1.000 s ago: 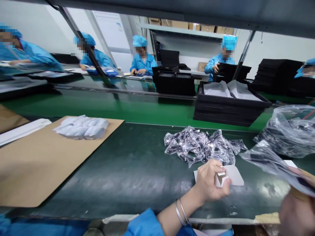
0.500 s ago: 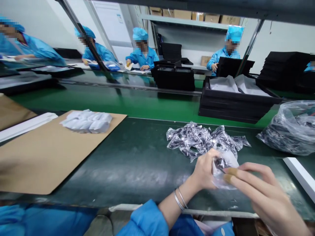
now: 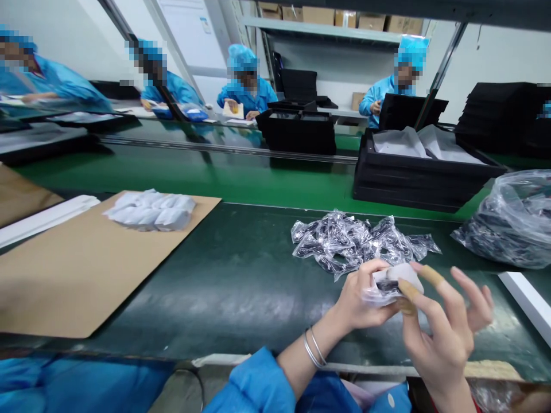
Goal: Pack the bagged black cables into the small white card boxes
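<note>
Between your hands: a small white box [image 3: 407, 275], flap up, with a clear bag [image 3: 376, 297] and the dark item [image 3: 386, 285] inside it at the open mouth, above the counter [image 3: 241, 275] and just in front of the wrapped pile [image 3: 357, 241].
Clear bag: no longer off to your right as it was a second ago; it has also gone from puffed up to flatter against the mouth, so the dark item shows more plainly.
Work in hand: the loading looks partly done, since plastic still spills over the near side; how deep the item sits is hidden.
Left grip [image 3: 359, 295]: closed around the box, fingers on its far side, holding it steady.
Left arm: reaching up and rightward from the blue sleeve [image 3: 253, 381], bracelets [image 3: 313, 347] at the wrist.
Right grip [image 3: 443, 330]: fingertips at the bag and flap; you cannot tell from this view whether they pinch or only press.
Right arm: rising from the bottom edge, palm turned toward the box, outer fingers spread away from it, tan covers [image 3: 431, 277] on some fingers.
</note>
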Demonstrator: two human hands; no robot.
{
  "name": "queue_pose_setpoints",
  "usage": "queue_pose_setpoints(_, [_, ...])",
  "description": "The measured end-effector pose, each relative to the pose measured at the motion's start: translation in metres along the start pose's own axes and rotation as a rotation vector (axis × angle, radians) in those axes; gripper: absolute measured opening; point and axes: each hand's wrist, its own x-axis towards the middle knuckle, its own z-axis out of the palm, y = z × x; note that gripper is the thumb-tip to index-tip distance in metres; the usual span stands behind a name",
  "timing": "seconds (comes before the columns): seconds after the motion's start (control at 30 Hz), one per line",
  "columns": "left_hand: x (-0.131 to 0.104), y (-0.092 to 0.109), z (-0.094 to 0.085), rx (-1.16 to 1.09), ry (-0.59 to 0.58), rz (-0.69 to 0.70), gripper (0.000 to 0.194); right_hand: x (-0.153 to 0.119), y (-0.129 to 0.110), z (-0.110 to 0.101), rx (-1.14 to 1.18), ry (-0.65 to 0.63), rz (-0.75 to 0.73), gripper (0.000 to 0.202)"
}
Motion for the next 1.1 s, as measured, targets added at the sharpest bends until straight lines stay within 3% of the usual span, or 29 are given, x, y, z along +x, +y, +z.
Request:
queue_pose_setpoints(0.17, [0.001,-0.007,-0.002,-0.163,0.066,-0.249,0.066,0.007,-0.011,0.002,-0.041,-0.04,0.079,0.008])
queue_pose_setpoints(0.3, [0.007,-0.008,-0.005,-0.245,0.04,-0.296,0.068,0.017,-0.018,0.006,-0.097,-0.049,0.096,0.013])
queue_pose_setpoints(0.53, [0.007,0.004,-0.009,-0.239,-0.059,-0.131,0.057,0.018,-0.025,-0.003,0.003,-0.213,0.118,0.024])
queue_pose_setpoints(0.77, [-0.002,0.014,-0.005,0.001,-0.072,0.024,0.054,0.008,-0.028,-0.014,-0.046,-0.313,0.176,0.029])
queue_pose_setpoints(0.83, [-0.002,0.018,-0.003,-0.007,-0.063,0.017,0.054,-0.001,-0.024,-0.02,-0.029,-0.272,0.161,0.026])
queue_pose_setpoints(0.9, [-0.003,0.021,-0.001,-0.051,-0.055,-0.037,0.056,-0.011,-0.02,-0.026,-0.041,-0.141,0.122,0.015])
queue_pose_setpoints(1.0, [-0.003,0.025,0.002,-0.083,-0.062,-0.118,0.062,-0.022,-0.018,-0.03,-0.167,0.029,-0.023,0.027])
queue_pose_setpoints(1.1, [-0.003,0.026,0.005,-0.063,-0.058,-0.18,0.064,-0.025,-0.021,-0.024,-0.265,0.028,-0.027,0.026])
